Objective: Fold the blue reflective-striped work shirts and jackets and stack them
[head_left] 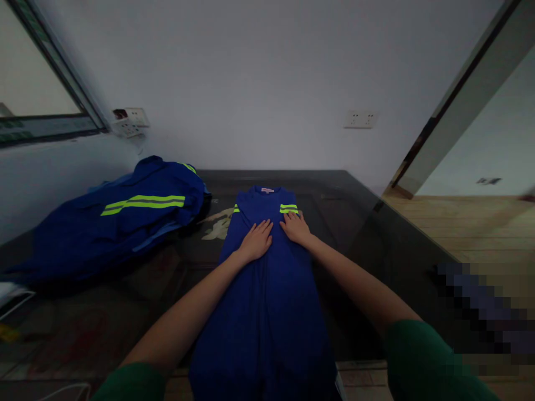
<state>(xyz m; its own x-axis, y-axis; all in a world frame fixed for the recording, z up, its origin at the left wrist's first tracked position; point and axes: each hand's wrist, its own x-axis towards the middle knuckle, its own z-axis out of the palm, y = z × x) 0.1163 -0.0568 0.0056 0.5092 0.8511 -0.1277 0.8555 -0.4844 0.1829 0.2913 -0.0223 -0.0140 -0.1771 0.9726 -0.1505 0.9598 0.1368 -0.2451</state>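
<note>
A blue work garment (288,295) with yellow-green reflective strips lies lengthwise on the dark table, its collar and label toward the wall and its lower end reaching past the near edge. My left hand (257,240) rests flat on its upper middle, fingers stretched out. Just to the right, my right hand (295,227) presses on the cloth below a reflective strip (288,209), fingers spread. Neither hand grips the fabric. Part of the garment is hidden under my hands and left forearm.
Left on the table (363,267) is a heap of blue garments (83,228) with similar strips. Behind stands a wall with a socket (359,119); more sockets (130,122) sit near the window. A wooden floor (443,228) shows at right. A blurred patch covers the lower right.
</note>
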